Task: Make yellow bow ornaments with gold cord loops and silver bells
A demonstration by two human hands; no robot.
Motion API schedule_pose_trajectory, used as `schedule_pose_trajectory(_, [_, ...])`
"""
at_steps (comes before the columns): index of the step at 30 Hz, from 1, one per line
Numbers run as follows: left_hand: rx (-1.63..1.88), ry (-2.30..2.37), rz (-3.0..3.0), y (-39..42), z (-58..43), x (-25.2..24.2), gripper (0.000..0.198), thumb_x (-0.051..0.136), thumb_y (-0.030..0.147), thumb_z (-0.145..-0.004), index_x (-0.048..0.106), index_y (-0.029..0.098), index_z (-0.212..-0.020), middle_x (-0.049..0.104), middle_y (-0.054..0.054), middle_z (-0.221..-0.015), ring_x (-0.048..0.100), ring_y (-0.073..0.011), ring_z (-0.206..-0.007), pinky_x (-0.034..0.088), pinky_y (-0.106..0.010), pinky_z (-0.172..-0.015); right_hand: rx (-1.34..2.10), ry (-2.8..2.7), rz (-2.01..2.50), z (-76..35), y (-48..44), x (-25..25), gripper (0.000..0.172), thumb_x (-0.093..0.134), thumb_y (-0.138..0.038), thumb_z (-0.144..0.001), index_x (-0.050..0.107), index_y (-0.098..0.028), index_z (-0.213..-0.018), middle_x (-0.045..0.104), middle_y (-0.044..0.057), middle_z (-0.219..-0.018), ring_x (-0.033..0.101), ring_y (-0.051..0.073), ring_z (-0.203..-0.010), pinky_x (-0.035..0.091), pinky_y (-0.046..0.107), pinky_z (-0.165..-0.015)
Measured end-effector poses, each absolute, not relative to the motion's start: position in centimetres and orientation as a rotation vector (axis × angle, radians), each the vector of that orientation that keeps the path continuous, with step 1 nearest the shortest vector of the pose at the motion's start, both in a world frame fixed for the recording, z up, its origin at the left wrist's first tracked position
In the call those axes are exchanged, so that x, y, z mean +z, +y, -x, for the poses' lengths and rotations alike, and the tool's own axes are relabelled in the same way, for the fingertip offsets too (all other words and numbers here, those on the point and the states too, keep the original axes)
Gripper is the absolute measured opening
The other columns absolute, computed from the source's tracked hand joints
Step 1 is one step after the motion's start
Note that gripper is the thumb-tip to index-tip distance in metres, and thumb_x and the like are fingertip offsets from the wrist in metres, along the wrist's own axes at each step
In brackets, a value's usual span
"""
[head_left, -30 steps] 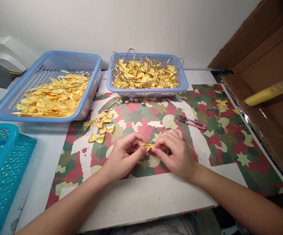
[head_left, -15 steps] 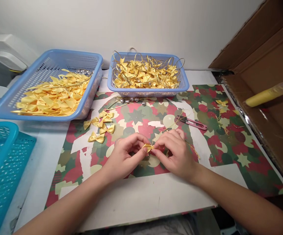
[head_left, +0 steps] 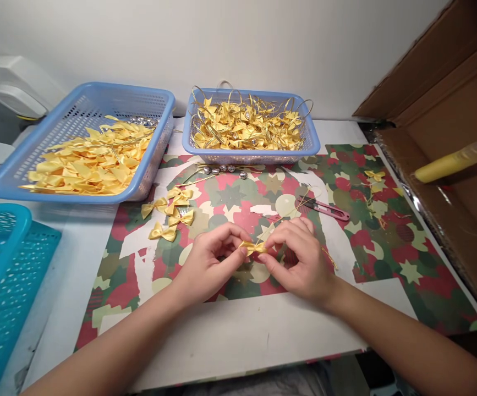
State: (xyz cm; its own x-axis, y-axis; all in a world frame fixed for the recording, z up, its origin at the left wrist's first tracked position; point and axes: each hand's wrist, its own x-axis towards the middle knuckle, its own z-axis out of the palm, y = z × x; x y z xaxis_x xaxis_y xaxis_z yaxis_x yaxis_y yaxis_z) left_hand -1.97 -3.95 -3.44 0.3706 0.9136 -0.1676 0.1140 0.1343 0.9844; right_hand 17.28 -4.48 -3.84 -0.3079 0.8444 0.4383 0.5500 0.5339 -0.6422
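A small yellow ribbon bow (head_left: 252,247) is pinched between both hands over the patterned paper mat (head_left: 230,209). My left hand (head_left: 207,263) grips its left side with thumb and fingers closed. My right hand (head_left: 298,256) pinches its right side, and a thin gold cord (head_left: 329,258) trails from under it to the right. Several loose yellow bows (head_left: 168,212) lie on the mat to the left of my hands.
A blue basket of plain yellow bows (head_left: 93,157) stands at back left; a smaller blue basket of bows with gold loops (head_left: 248,124) at back centre. Silver beads (head_left: 221,170) and pink thread snips (head_left: 324,207) lie on the mat. Teal baskets (head_left: 3,275) sit left, a cardboard box (head_left: 448,137) right.
Both hands stay together on the bow, with only small finger movements; the right hand has shifted slightly to the right.
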Motion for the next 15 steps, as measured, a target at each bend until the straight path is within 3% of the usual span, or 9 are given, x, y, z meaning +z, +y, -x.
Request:
schedule_pose_trajectory(9, [0.743,1.042,-1.386,-3.95,1.96,-3.69,0.013,0.056,0.028,-0.09,0.059,0.016,-0.087,0.06,0.001,-0.067,0.055,-0.0097,-0.059,0.046,-0.02,-0.053,0.465,-2.029,1.1,-17.09,-4.5,-3.78,0.014,0.063,-0.011,-0.081,0.056,-0.021,-0.073,0.062,-0.004,-0.066,0.051,0.014,-0.067,0.029,0.034,-0.072])
schedule_pose_trajectory(15, [0.779,1.058,-1.355,-3.94,1.85,-3.48,0.012,0.057,0.027,-0.089,0.058,0.016,-0.085,0.057,0.001,-0.065,0.053,-0.0087,-0.057,0.043,-0.018,-0.051,0.471,-2.011,1.088,-17.39,-4.4,-3.74,0.013,0.062,-0.015,-0.084,0.057,-0.02,-0.073,0.06,-0.003,-0.064,0.05,0.014,-0.066,0.03,0.034,-0.072])
